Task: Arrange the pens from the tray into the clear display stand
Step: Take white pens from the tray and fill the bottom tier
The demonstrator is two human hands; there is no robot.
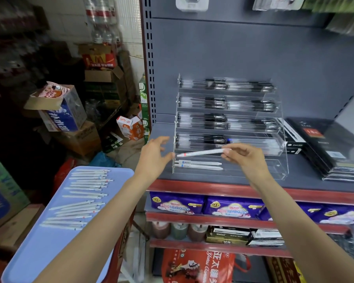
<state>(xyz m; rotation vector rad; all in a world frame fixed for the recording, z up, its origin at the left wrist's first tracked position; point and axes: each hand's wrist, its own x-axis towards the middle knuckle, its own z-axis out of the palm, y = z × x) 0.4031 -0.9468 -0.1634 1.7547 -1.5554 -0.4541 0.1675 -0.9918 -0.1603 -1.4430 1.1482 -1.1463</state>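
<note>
A clear tiered display stand [276, 172] sits on the grey shelf. Its upper tiers hold dark pens; two white pens [200, 164] lie in the bottom tier. My right hand [244, 156] pinches one end of a white pen [199, 153], held level just in front of the stand above the bottom tier. My left hand [154, 154] hovers with relaxed fingers at that pen's other end, its fingertips touching or almost touching the tip. A light blue tray [49, 252] at lower left carries several white pens [81, 198] in rows.
Black boxed goods [323, 148] are stacked on the shelf right of the stand. Purple packets [231, 207] fill the shelf below. Cardboard boxes [61, 113] and bottles crowd the floor and wall at the left.
</note>
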